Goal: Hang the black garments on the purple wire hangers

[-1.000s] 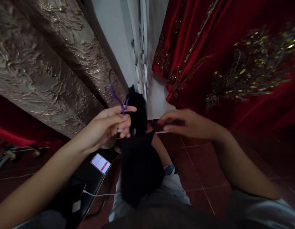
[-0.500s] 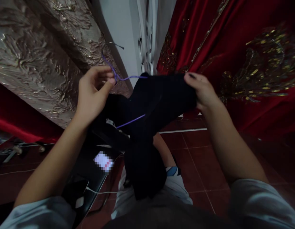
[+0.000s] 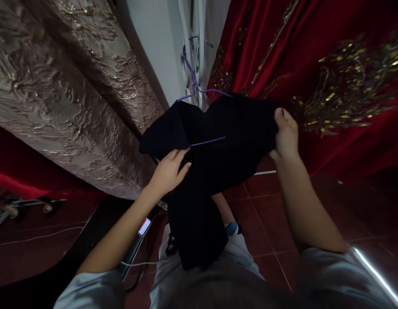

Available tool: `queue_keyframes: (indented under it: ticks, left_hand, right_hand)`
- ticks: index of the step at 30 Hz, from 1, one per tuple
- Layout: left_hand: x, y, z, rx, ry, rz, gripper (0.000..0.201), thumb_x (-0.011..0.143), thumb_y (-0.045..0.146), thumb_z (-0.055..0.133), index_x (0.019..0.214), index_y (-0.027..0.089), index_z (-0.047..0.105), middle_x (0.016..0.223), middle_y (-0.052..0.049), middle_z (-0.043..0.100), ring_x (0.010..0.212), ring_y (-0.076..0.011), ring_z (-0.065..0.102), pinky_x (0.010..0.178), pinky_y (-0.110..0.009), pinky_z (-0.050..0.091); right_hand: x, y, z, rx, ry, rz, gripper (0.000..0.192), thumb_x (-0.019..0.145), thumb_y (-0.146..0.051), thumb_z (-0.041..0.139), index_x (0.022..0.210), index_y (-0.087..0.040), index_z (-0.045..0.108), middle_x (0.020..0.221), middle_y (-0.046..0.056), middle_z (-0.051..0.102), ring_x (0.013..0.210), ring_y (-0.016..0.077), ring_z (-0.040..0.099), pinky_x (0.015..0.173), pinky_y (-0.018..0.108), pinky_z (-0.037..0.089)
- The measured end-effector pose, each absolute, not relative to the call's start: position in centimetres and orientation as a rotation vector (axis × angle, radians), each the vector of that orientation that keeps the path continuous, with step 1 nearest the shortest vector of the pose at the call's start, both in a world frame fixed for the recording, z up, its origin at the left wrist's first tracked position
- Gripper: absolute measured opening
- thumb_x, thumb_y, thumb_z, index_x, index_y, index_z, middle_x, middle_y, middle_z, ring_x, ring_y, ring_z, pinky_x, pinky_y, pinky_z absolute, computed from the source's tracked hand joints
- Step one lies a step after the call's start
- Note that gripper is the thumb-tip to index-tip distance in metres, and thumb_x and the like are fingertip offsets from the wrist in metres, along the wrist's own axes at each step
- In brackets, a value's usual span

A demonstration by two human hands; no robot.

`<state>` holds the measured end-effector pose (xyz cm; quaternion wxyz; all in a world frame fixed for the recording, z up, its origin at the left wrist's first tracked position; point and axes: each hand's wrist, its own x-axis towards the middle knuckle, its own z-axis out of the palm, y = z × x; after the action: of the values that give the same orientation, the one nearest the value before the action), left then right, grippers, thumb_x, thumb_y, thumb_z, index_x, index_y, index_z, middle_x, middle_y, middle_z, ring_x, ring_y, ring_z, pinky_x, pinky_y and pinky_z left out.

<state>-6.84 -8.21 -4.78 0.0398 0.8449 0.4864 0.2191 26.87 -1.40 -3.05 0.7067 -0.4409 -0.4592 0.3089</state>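
Hands hold a black garment [image 3: 218, 146] spread in front of the person, draped over a purple wire hanger [image 3: 194, 83] whose hook rises above the cloth. The right hand [image 3: 285, 135] pinches the garment's right edge, fingers closed on the fabric, keeping it stretched flat. The left hand [image 3: 168, 171] rests loosely curled against the front, fingertips by the hanger's lower bar, steadying it. Behind hang a red embroidered cloth [image 3: 330, 86] and a gold brocade curtain [image 3: 57, 86]. A phone [image 3: 144, 226] lies below, above the red tiled floor [image 3: 269, 214].
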Motion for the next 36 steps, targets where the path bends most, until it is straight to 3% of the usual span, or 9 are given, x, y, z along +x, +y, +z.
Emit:
queue_keyframes:
  ticks: [7,10,14,18,24,27,31,34,36]
  left_hand:
    - [-4.7,-6.5,-9.6,2.125,1.599,1.484,0.038,0.099,0.04,0.062,0.133,0.024,0.068,0.141,-0.014,0.047,0.139,-0.0322,0.046,0.118,-0.052,0.04]
    - [-4.1,-6.6,-10.4,1.931,1.491,1.745,0.032,0.099,0.037,0.064,0.127,0.024,0.072,0.135,-0.012,0.056,0.133,-0.0287,0.052,0.114,-0.049,0.043]
    - [-2.9,-8.6,-10.4,1.601,1.226,1.889,0.023,0.099,0.029,0.065,0.118,0.022,0.075,0.106,-0.007,0.07,0.1,-0.0184,0.066,0.093,-0.033,0.053]
    - [-0.9,-11.9,-10.1,1.383,1.049,1.919,0.022,0.094,0.025,0.071,0.116,0.023,0.078,0.098,-0.004,0.068,0.083,-0.0127,0.064,0.077,-0.023,0.054]
    - [-0.4,-12.5,-10.9,1.257,0.839,1.89,0.026,0.089,0.021,0.074,0.115,0.024,0.071,0.129,-0.008,0.065,0.116,-0.0204,0.067,0.108,-0.037,0.052]
    - [-1.8,-10.8,-13.0,1.122,0.991,1.859,0.011,0.084,0.015,0.07,0.092,0.02,0.064,0.105,-0.005,0.071,0.099,-0.017,0.071,0.095,-0.032,0.057]
    - [-2.9,-9.7,-15.4,1.263,1.083,1.402,0.011,0.076,0.014,0.068,0.086,0.016,0.066,0.08,-0.002,0.069,0.076,-0.0162,0.068,0.075,-0.027,0.056]
    - [-2.1,-10.0,-15.6,1.446,1.047,1.326,0.027,0.076,0.013,0.07,0.103,0.016,0.07,0.103,-0.007,0.073,0.097,-0.0213,0.07,0.092,-0.034,0.055]
    - [-1.3,-10.3,-15.3,1.54,1.039,1.379,0.032,0.081,0.013,0.068,0.113,0.017,0.07,0.116,-0.009,0.072,0.112,-0.0237,0.067,0.103,-0.037,0.05]
  right_hand:
    - [20.5,-5.9,-7.0,-1.065,-0.829,-0.226,0.032,0.089,-0.037,0.066,0.115,-0.021,0.056,0.119,0.008,0.058,0.116,0.0218,0.058,0.105,0.044,0.045]
    - [15.7,-8.7,-10.1,-1.091,-1.028,0.16,0.018,0.092,-0.038,0.065,0.094,-0.02,0.06,0.091,0.003,0.061,0.088,0.0165,0.061,0.085,0.033,0.049]
    - [11.1,-7.7,-13.1,-1.192,-1.43,0.911,0.035,0.087,-0.052,0.07,0.098,-0.019,0.069,0.078,0.001,0.068,0.075,0.0147,0.064,0.076,0.028,0.047]
    - [9.8,-5.4,-15.1,-1.366,-1.341,1.178,0.055,0.093,-0.062,0.054,0.064,-0.016,0.064,0.058,0.002,0.061,0.06,0.0138,0.058,0.064,0.026,0.041]
    - [11.3,-8.3,-17.2,-1.27,-1.059,1.278,0.046,0.088,-0.051,0.058,0.057,-0.019,0.05,0.05,-0.002,0.05,0.047,0.0086,0.045,0.051,0.023,0.034]
    - [12.1,-9.8,-16.2,-1.265,-0.994,1.282,0.05,0.084,-0.051,0.068,0.053,-0.02,0.045,0.046,-0.004,0.043,0.043,0.0072,0.038,0.045,0.023,0.03]
    - [12.0,-10.2,-14.7,-1.159,-0.954,1.322,0.04,0.077,-0.049,0.08,0.063,-0.015,0.064,0.059,0.001,0.062,0.052,0.0106,0.054,0.051,0.023,0.042]
    - [11.7,-10.0,-15.0,-1.076,-0.986,1.336,0.038,0.076,-0.051,0.081,0.079,-0.013,0.074,0.075,0.005,0.072,0.068,0.015,0.066,0.065,0.025,0.051]
    - [11.7,-9.9,-15.5,-1.099,-0.998,1.299,0.041,0.078,-0.053,0.079,0.072,-0.014,0.072,0.067,0.003,0.068,0.061,0.013,0.061,0.061,0.024,0.047]
